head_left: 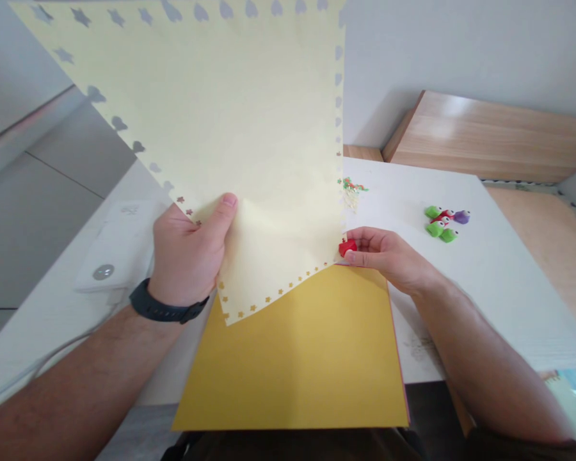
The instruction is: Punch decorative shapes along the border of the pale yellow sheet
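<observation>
A pale yellow sheet of paper (269, 128) is raised in front of me, its edges lined with punched hearts, stars and small flower shapes. My left hand (192, 246) grips it at the lower left edge, thumb on the near face. At the sheet's lower right corner, my right hand (381, 256) pinches a small red craft punch (348, 247), which sits at the paper's edge. Below the sheet lies a golden-yellow sheet (297, 358), with a thin pinkish edge showing under its right side.
Several green, red and purple craft punches (445, 223) stand in a cluster on the white table (499, 282). Small coloured paper cutouts (352, 189) lie behind the raised sheet. A white device (118, 246) and a cable (72, 342) are at the left.
</observation>
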